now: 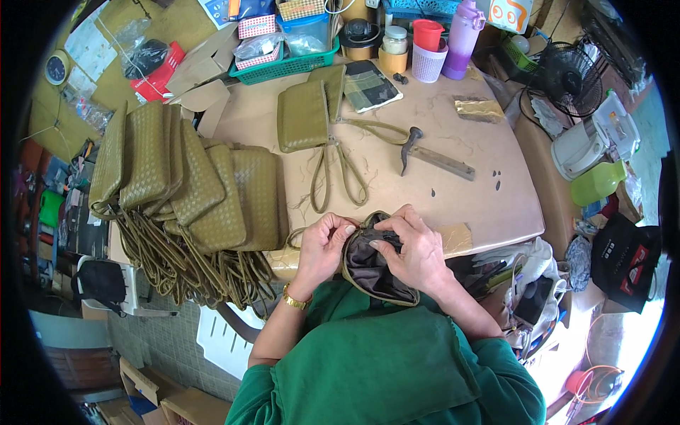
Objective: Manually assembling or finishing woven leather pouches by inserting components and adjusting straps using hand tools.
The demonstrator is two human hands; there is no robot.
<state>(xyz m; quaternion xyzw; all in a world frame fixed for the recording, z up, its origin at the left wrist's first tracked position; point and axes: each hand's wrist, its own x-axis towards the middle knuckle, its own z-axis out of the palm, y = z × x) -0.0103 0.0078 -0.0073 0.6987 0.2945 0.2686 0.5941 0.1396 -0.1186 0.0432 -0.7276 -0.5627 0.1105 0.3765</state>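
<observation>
Pouch with dark lining gapes at the near edge of the bench; left hand pinches its far-left rim, fingertips together, while right hand, fingers curled, pinches the lining. Farther off lie a hammer and, left of it, olive pouches.

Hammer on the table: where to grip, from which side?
Likely mid-length on the handle, right hand coming from the near right: the handle is straight, uncovered and slants right and toward the person, while the dark head is curved and tapered.
</observation>
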